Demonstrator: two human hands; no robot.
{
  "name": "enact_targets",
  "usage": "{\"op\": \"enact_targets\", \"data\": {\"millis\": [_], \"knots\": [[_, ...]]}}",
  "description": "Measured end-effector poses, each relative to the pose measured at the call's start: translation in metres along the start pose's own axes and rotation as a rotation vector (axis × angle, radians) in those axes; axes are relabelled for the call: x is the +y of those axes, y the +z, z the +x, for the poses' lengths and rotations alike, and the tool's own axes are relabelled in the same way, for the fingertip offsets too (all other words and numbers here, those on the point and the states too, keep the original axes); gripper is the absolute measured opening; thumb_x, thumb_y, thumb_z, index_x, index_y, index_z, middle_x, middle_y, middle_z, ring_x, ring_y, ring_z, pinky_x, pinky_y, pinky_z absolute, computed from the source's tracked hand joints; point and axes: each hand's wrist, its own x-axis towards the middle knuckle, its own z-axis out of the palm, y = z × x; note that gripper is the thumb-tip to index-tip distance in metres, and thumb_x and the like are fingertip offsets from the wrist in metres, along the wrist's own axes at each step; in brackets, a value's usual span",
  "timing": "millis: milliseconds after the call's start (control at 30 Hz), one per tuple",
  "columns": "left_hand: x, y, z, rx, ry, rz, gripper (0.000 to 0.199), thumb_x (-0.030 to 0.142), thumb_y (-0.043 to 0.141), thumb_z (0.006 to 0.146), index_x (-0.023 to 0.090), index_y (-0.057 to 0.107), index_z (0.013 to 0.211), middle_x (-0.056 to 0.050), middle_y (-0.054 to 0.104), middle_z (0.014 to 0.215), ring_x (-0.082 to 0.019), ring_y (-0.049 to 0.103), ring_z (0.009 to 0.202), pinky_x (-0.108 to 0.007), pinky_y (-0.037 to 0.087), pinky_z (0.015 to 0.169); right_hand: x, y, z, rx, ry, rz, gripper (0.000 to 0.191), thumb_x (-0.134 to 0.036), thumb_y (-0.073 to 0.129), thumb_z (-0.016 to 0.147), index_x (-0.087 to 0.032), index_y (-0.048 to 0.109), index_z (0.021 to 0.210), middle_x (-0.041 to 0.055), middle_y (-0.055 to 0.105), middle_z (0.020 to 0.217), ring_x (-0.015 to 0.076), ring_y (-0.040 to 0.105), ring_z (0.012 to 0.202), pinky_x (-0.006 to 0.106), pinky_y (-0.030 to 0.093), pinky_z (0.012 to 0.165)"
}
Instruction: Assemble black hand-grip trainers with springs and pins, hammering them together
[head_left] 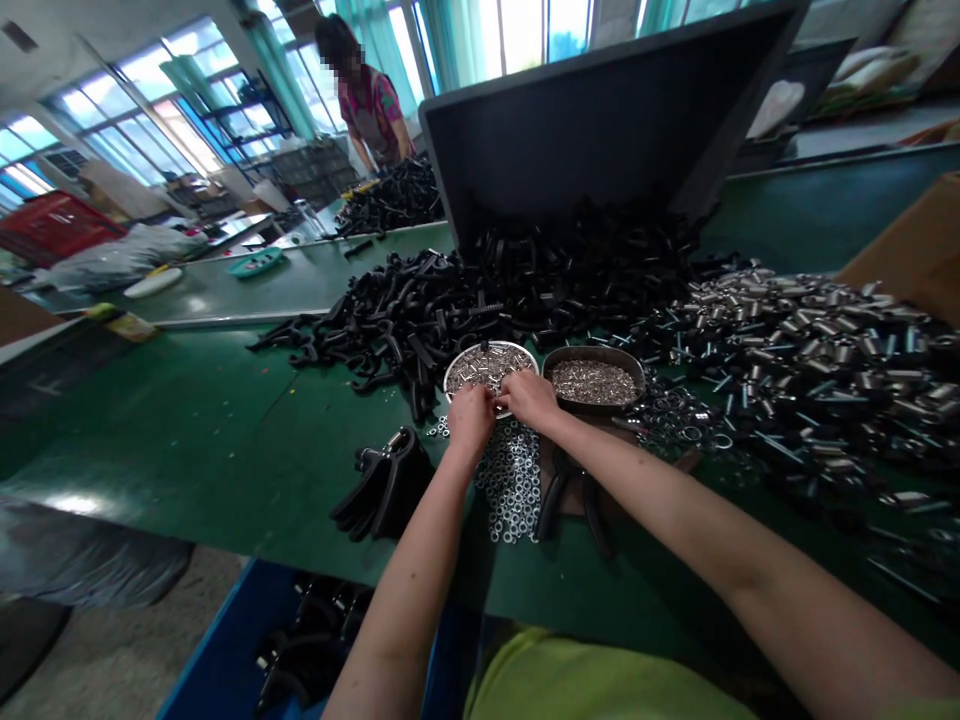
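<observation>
Both of my hands meet at the near rim of a round white dish [457, 366] filled with small metal pins. My left hand [472, 420] has its fingers bent and pinched, and my right hand [529, 396] is closed the same way, fingertips touching or almost touching the left ones. Whatever lies between the fingertips is too small to make out. Just below spreads a patch of metal nuts or washers [514, 485]. Right of the dish sits an oval tin [600, 406] of tiny metal parts. A black plastic clamp [577, 500] lies partly under my right forearm.
Black clamp parts [390, 320] are heaped behind the dish, spilling from a tipped dark bin [600, 120]. Metal sleeves and screws [817, 340] pile up at right. Assembled clamps [386, 480] stand left of my arm. A blue crate [217, 640] is below the table edge. Another person [371, 110] stands beyond.
</observation>
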Motion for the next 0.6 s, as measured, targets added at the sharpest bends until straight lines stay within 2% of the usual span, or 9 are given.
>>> {"op": "enact_targets", "data": {"millis": [200,433,500,600], "knots": [[0.004,-0.005,0.000,-0.041,0.010,0.042,0.019,0.034,0.050,0.085,0.022,0.066,0.088,-0.007,0.061,0.101,-0.022,0.060,0.091,-0.029,0.045,0.068,0.017,0.000,0.001,0.106,-0.008,0.191,0.013,-0.020,0.057,0.080,-0.020,0.069,0.084,0.0048,0.070,0.091,0.0175,0.061,0.089,0.026,0.042,0.079],[0.011,-0.006,0.001,-0.032,0.002,0.010,0.020,0.030,0.047,0.087,0.019,0.061,0.093,-0.011,0.059,0.108,-0.024,0.061,0.094,-0.033,0.045,0.076,0.026,-0.003,-0.001,0.201,0.010,0.414,0.011,-0.021,0.057,0.077,-0.020,0.068,0.078,0.0015,0.070,0.082,0.0154,0.061,0.077,0.025,0.043,0.072],[0.010,-0.007,0.001,-0.013,-0.012,-0.030,0.019,0.029,0.045,0.087,0.018,0.059,0.095,-0.012,0.061,0.106,-0.024,0.061,0.093,-0.033,0.045,0.076,0.025,-0.004,0.000,0.208,0.029,0.475,0.011,-0.021,0.056,0.076,-0.019,0.066,0.077,0.0015,0.069,0.080,0.0154,0.061,0.076,0.026,0.044,0.071],[0.009,-0.009,0.002,0.014,-0.024,-0.105,0.018,0.026,0.043,0.089,0.017,0.056,0.098,-0.010,0.065,0.094,-0.022,0.062,0.087,-0.031,0.045,0.074,0.025,-0.010,-0.003,0.192,0.063,0.571,0.018,-0.019,0.047,0.081,-0.018,0.063,0.087,0.0019,0.069,0.079,0.0133,0.060,0.069,0.025,0.046,0.065]]}}
